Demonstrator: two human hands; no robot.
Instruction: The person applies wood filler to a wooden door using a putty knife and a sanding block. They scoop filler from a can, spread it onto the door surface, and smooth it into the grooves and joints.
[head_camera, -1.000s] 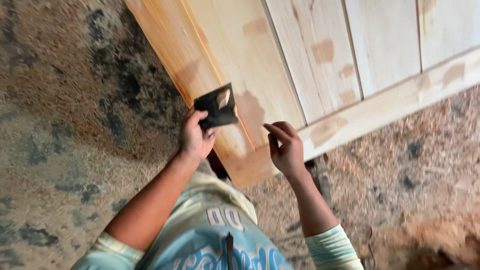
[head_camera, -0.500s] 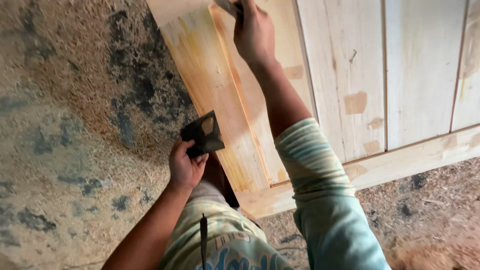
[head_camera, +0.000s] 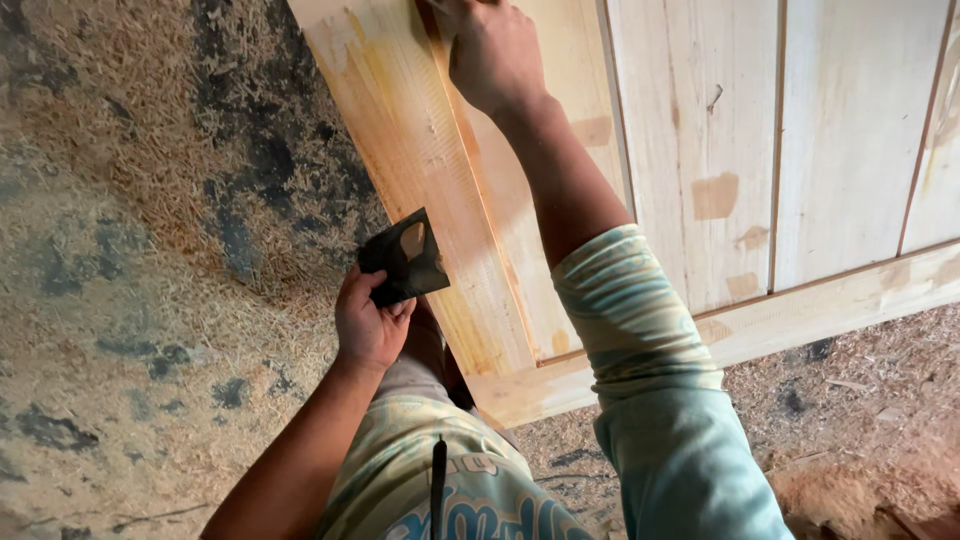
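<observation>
Sawdust-covered floor (head_camera: 120, 300) beneath wooden door (head_camera: 840, 150); left hand (head_camera: 368, 325) grips dark sandpaper (head_camera: 405, 260) at its edge; right hand (head_camera: 492, 50) presses closed on panel.

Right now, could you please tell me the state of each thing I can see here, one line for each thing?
Left hand: closed on the dark square pad, beside the door's edge.
Dark square pad: held up, a pale smear on its face.
Right hand: stretched forward, pressing on the door frame.
Wooden door: lying flat, unpainted, with tan filler patches.
Floor: covered with sawdust.
</observation>
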